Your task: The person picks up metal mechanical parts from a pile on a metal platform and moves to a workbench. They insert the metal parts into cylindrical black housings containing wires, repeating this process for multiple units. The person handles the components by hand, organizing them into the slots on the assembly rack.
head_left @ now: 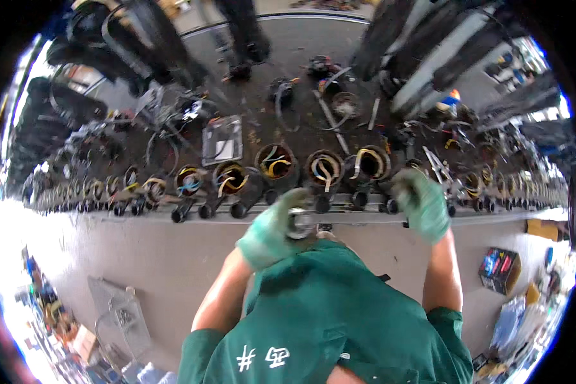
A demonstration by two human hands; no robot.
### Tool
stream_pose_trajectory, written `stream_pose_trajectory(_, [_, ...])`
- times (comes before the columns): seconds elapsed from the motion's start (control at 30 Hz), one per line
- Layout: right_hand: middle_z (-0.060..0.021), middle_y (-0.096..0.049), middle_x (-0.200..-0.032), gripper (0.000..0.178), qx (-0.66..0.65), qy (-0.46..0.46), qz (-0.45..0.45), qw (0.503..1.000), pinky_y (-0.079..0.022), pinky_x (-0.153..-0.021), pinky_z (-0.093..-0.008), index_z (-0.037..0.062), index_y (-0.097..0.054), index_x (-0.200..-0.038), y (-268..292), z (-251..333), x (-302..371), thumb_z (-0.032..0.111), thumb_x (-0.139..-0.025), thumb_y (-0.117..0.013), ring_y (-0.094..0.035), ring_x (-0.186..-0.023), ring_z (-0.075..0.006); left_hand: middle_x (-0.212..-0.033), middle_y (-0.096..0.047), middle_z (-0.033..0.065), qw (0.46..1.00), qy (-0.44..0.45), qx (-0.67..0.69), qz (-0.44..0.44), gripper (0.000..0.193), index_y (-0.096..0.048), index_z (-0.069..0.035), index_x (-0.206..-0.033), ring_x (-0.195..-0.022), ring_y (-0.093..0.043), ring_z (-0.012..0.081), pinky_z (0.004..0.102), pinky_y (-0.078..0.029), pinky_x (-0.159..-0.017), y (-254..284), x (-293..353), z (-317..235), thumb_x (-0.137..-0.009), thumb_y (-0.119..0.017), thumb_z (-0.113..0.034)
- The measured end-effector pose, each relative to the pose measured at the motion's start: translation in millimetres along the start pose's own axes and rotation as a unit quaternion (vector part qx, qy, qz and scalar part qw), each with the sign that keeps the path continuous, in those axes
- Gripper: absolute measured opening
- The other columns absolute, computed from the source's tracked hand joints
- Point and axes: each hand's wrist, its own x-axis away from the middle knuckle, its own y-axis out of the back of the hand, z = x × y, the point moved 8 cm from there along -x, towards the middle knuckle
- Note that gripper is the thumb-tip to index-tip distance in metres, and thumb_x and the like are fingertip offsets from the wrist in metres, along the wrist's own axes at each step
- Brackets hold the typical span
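Note:
My left hand (pixel 270 232), in a green glove, is closed around a round silvery ring-shaped part (pixel 299 224) at the near edge of the bench. My right hand (pixel 424 203), also gloved in green, hangs over the row's edge farther right, smeared by motion; its fingers and anything in them do not show clearly. Between and beyond my hands stand round black housings, one with pale wires (pixel 325 168), another (pixel 371 163) with a cream lead looped out, and one with yellow wires (pixel 276 161). Each has a short dark pipe stub (pixel 360 197) facing me.
The row of housings runs along the bench's near edge to both sides. Behind it lie a clear plastic tray (pixel 223 139), loose strips (pixel 329 114) and dark motor parts (pixel 281 91). Long black-wrapped bundles (pixel 160 41) rise at the back. A carton (pixel 500 270) stands on the floor at right.

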Motion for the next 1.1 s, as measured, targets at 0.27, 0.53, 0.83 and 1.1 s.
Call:
stream_pose_trajectory(0.27, [-0.0206,-0.072,-0.097,0.040,-0.021,0.132,0.084,0.987,-0.059,-0.071,-0.0454,0.0052,-0.064,-0.115,-134,138,-15,0.016,-0.082,-0.083,-0.073,-0.086,-0.0410,-0.127,-0.068,0.0177,0.992,-0.123,0.012,-0.030,0.083,-0.046,-0.005,-0.152,-0.110,-0.071,0.0345,0.0417,-0.059,-0.093,12,-6,5,-0.077,-0.083,-0.004])
stream_pose_trajectory(0.53, [-0.0119,-0.070,-0.089,0.030,-0.045,0.090,-0.017,0.995,-0.057,-0.067,-0.0353,0.0059,-0.067,-0.109,-126,153,-26,-0.001,-0.082,-0.077,-0.073,-0.076,-0.0264,-0.141,-0.061,0.0192,0.932,-0.049,-0.356,-0.034,0.098,-0.057,-0.007,-0.145,-0.133,-0.056,0.0409,0.0516,-0.045,-0.111,133,-9,81,-0.062,-0.095,-0.043])
stream_pose_trajectory(0.83, [-0.0108,-0.069,-0.086,0.034,-0.026,0.073,-0.028,0.997,-0.055,-0.067,-0.0328,0.0066,-0.067,-0.112,-144,163,-28,-0.001,-0.082,-0.078,-0.067,-0.071,-0.0209,-0.117,-0.072,0.0145,0.827,-0.021,-0.471,0.306,0.047,-0.073,-0.008,-0.116,-0.114,-0.067,0.0354,0.0482,-0.054,-0.095,99,-35,149,-0.080,-0.084,-0.035])
stream_pose_trajectory(1.1, [-0.0133,-0.070,-0.090,0.031,-0.019,0.034,-0.044,0.998,-0.057,-0.071,-0.0362,0.0062,-0.067,-0.113,-160,173,-44,0.002,-0.085,-0.079,-0.071,-0.076,-0.0260,-0.113,-0.071,0.0149,0.889,-0.075,-0.355,0.278,0.023,-0.077,-0.008,-0.109,-0.108,-0.066,0.0372,0.0477,-0.052,-0.094,124,-31,155,-0.090,-0.075,-0.023])
